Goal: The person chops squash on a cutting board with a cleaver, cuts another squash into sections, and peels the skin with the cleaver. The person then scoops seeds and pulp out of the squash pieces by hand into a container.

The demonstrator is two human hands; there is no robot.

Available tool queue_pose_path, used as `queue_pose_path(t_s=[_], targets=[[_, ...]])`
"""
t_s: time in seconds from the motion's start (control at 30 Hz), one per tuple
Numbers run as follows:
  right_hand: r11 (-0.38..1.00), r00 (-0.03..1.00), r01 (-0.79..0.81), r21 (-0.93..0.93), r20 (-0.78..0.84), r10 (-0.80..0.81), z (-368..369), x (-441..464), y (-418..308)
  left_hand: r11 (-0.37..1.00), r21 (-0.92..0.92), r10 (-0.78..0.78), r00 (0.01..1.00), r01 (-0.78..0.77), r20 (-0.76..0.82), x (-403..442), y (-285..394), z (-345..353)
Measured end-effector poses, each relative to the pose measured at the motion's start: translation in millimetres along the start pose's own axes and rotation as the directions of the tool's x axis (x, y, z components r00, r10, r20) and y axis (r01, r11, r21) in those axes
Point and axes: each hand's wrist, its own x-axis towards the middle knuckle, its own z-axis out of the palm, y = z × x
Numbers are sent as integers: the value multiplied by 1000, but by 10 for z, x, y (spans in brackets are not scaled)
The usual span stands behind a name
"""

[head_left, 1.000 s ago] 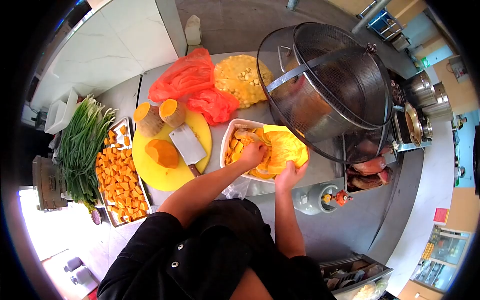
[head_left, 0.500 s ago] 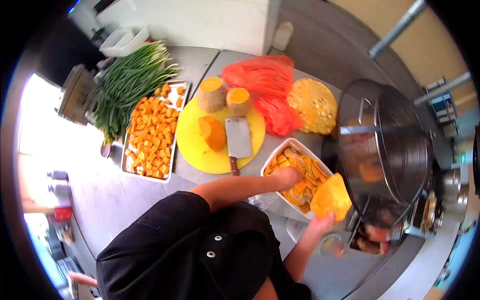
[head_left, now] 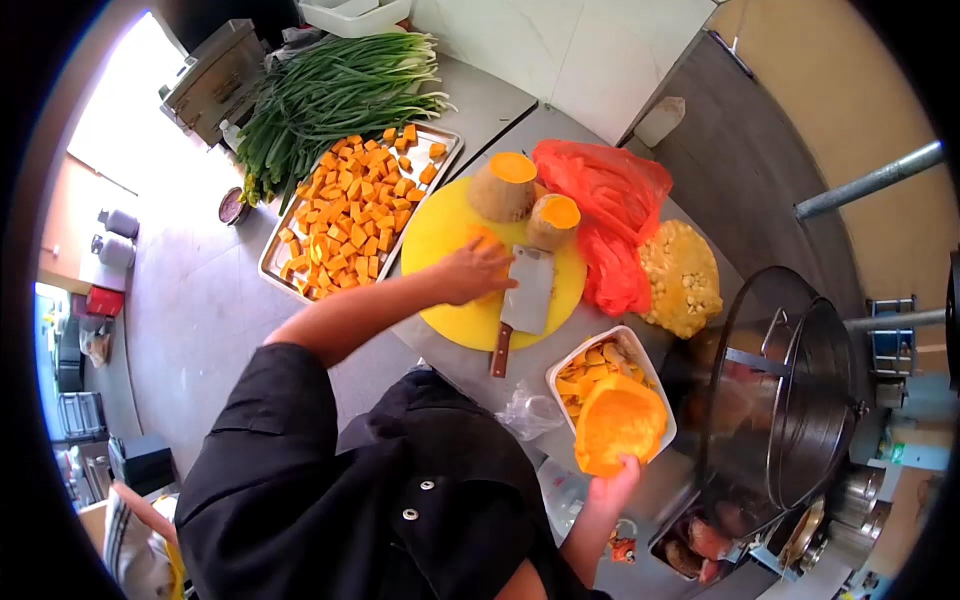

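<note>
My left hand is over the yellow round cutting board, its fingers spread over an orange squash chunk that it mostly hides. Right of these fingers lies a cleaver with a wooden handle. Two cut squash stubs with tan skin stand at the board's far side. My right hand grips a hollow, scooped-out squash piece by its near edge. This piece hangs above a white tub of squash peelings, covering part of it.
A metal tray of squash cubes and a heap of green onions are at left. Red plastic bags and a bag of yellowish pieces lie behind the tub. A large dark pot stands at right.
My left hand has left the peelings in the tub and moved to the squash chunk on the board. My right hand still holds the hollow piece, now more over the tub. The view has turned.
</note>
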Motion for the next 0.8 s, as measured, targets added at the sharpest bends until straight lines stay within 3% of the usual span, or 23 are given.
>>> queue_pose_path(t_s=[0.03,0.07,0.17,0.2,0.3,0.37,0.43,0.53,0.63,0.7,0.73,0.77,0.8], targets=[[999,1000,8,-36,-25,-8,200,1,81,998,47,38,994,-43,101,-55,-221,3],[997,999,15,-73,-50,-19,454,14,180,990,56,131,990,-133,48,-29,-389,116],[997,999,-29,-72,-44,25,960,138,503,966,14,256,959,-259,121,147,-660,320],[997,998,-55,-53,-32,53,1122,154,599,946,39,321,947,-321,14,192,-739,333],[995,1000,-18,-94,-5,18,1677,121,812,971,-102,229,967,-218,114,339,-1005,362],[990,1000,13,-144,-2,-14,1989,122,899,923,-385,11,999,3,32,265,-1349,449],[984,999,52,-171,5,-52,2159,226,1055,778,-598,-205,978,193,50,73,-1595,432],[942,983,177,-286,105,-153,2483,393,1306,510,-754,-441,879,414,184,-373,-1943,238],[787,908,417,-456,253,-334,2888,560,1720,219,-829,-560,762,515,325,-849,-2201,270],[567,734,676,-471,498,-462,2833,955,2203,21,-891,-528,762,453,375,-1175,-2302,159],[413,630,777,-476,602,-490,2919,1019,2346,-12,-883,-530,746,469,403,-1303,-2333,131],[249,515,856,-453,703,-490,3007,1073,2454,-46,-874,-533,728,484,431,-1416,-2353,112],[159,485,871,-465,759,-434,3054,1122,2530,-81,-864,-538,708,498,458,-1484,-2330,44]])
